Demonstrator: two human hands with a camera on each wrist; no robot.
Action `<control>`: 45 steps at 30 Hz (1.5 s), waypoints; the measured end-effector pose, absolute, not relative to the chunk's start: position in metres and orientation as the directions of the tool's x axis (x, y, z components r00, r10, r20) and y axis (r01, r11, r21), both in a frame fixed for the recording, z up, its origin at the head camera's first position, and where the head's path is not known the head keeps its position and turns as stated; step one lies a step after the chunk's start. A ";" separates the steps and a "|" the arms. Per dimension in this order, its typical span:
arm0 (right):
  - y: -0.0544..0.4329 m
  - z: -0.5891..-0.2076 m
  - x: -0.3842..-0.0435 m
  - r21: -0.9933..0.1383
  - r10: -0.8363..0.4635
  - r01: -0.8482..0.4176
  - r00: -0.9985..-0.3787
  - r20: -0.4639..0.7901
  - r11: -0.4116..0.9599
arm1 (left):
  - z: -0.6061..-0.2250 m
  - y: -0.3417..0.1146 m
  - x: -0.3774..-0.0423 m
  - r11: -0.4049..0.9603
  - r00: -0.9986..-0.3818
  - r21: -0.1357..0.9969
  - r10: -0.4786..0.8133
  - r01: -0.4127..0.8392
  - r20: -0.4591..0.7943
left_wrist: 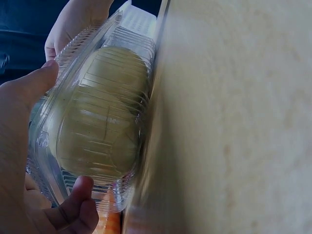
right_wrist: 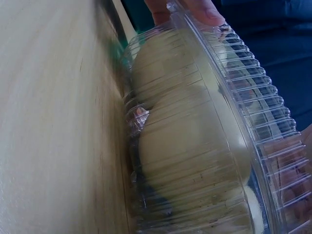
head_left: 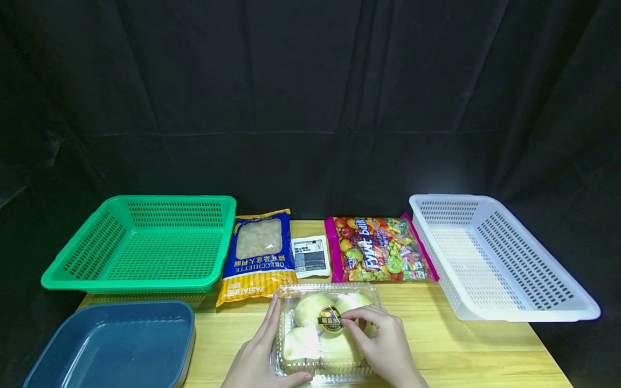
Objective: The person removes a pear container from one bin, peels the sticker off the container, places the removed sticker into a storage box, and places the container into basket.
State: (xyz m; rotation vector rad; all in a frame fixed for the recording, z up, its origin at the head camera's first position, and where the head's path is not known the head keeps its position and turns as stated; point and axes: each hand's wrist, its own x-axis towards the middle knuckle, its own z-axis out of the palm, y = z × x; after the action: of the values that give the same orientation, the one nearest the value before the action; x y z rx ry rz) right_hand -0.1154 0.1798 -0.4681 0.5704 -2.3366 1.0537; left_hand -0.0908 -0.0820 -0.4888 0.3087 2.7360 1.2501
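Observation:
A clear plastic clamshell box (head_left: 290, 302) of large pale yellow fruit (head_left: 310, 308) sits on the wooden table, its lid down. On the lid is a round black-and-gold sticker (head_left: 330, 320). My left hand (head_left: 259, 350) grips the box's left side, the thumb at its near edge; in the left wrist view, the thumb and curled fingers of that hand (left_wrist: 24, 117) span the side wall. My right hand (head_left: 384, 337) is over the lid, thumb and index fingertip pinching the sticker's right edge. In the right wrist view the ridged box (right_wrist: 258, 92) hides part of that hand.
Behind the box lie a blue-and-yellow pasta bag (head_left: 259, 258), a small white packet (head_left: 310, 256) and a pink-edged candy bag (head_left: 380, 249). A green basket (head_left: 170, 253) and a dark blue tray (head_left: 126, 345) stand left. A white basket (head_left: 485, 269) stands right, before a black curtain (head_left: 310, 108).

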 end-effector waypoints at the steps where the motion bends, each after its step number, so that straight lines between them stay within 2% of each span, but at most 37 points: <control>1: 0.180 -0.468 -0.115 -0.565 -0.160 -0.554 -0.786 0.597 0.611 | -0.489 -0.082 -0.091 0.638 -0.972 0.758 0.234 0.133 -0.026; 4: 0.179 -0.467 -0.115 -0.568 -0.156 -0.549 -0.789 0.595 0.613 | -0.488 -0.082 -0.092 0.636 -0.971 0.761 0.236 0.128 -0.034; 11: 0.175 -0.467 -0.114 -0.499 -0.163 -0.578 -0.743 0.649 0.646 | -0.488 -0.082 -0.090 0.613 -0.971 0.778 0.237 0.135 -0.018; 16: 0.174 -0.467 -0.114 -0.500 -0.143 -0.567 -0.742 0.655 0.654 | -0.488 -0.083 -0.090 0.608 -0.970 0.782 0.241 0.138 -0.016; 20: 0.175 -0.468 -0.114 -0.527 -0.129 -0.563 -0.751 0.647 0.636 | -0.488 -0.083 -0.090 0.609 -0.970 0.782 0.241 0.135 -0.021; 27: 0.177 -0.465 -0.112 -0.643 -0.093 -0.500 -0.825 0.558 0.581 | -0.489 -0.082 -0.090 0.603 -0.970 0.785 0.244 0.141 -0.013; 31: 0.178 -0.464 -0.111 -0.683 -0.088 -0.486 -0.843 0.531 0.545 | -0.490 -0.083 -0.090 0.605 -0.970 0.783 0.244 0.145 -0.009; 45: 0.182 -0.466 -0.112 -0.705 -0.145 -0.562 -0.815 0.561 0.433 | -0.490 -0.082 -0.089 0.604 -0.971 0.784 0.238 0.143 -0.007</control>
State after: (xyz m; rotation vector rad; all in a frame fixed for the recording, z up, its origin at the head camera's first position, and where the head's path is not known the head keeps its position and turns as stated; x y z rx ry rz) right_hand -0.1120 0.1822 -0.4658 0.5982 -2.2720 1.3504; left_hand -0.0892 -0.0822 -0.4905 0.3237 2.7138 1.3110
